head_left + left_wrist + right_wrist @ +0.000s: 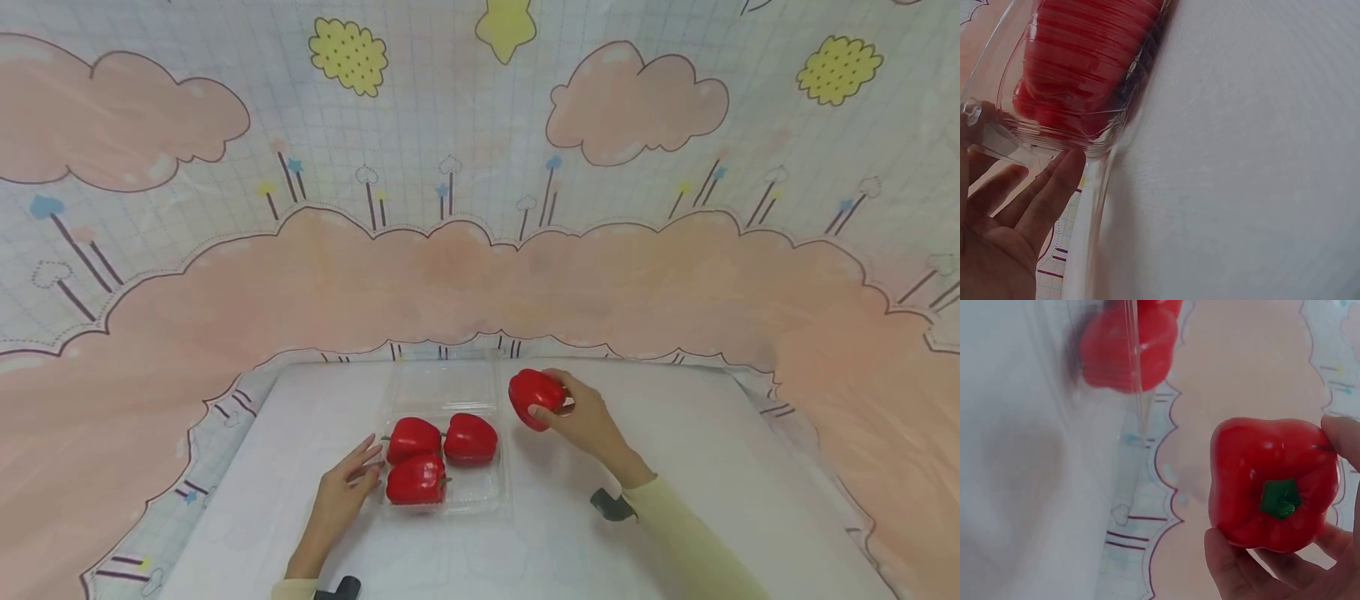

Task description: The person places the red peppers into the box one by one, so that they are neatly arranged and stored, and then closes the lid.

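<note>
My right hand [588,421] grips a red bell pepper [534,397] in the air, to the right of a clear plastic box [480,493]. In the right wrist view the held pepper [1260,469] shows its green stem, with thumb and fingers around its sides. Three more red bell peppers lie inside the box: one at back left [414,438], one at back right [471,439] and one at front left [416,480]. At the box's left side is my left hand [341,492]; its fingers [1054,194] extend to the clear wall, fairly straight, and appear to touch it.
The box's clear lid [442,385] lies folded open behind it. Both stand on a white table [600,533]. A cloth printed with clouds and stars [480,275] hangs behind and around the table.
</note>
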`<state>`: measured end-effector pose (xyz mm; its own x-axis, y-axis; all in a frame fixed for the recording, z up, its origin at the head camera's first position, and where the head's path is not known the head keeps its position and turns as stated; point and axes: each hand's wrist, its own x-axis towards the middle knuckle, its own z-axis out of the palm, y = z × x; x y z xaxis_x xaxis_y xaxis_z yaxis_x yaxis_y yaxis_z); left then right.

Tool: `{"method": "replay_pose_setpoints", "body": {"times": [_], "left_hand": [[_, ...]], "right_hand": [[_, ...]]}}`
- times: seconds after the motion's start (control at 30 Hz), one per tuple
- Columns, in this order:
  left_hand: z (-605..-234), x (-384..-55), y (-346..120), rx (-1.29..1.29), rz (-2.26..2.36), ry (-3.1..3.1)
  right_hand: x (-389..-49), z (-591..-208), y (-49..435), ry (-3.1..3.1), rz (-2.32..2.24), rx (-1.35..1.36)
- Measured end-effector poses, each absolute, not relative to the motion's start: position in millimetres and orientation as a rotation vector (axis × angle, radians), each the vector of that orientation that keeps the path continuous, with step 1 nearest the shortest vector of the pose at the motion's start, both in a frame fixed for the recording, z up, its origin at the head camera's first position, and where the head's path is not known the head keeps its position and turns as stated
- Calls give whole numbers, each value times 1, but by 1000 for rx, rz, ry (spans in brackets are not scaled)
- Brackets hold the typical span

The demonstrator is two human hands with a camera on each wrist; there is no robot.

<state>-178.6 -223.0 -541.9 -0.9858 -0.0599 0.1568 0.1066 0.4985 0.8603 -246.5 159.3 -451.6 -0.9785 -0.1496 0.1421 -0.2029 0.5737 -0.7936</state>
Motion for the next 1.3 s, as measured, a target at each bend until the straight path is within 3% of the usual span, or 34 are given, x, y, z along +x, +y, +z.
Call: {"method": "replay_pose_setpoints", "body": {"times": [0.97,1.3], "left_hand": [[-543,-180,-223,-30,-1465,-2582],[-544,-180,-223,-20,-1448,-2587]], "right_hand": [[-215,-461,133,-2810,1418,539],[-212,-469,124,-2853,1386,739]]}}
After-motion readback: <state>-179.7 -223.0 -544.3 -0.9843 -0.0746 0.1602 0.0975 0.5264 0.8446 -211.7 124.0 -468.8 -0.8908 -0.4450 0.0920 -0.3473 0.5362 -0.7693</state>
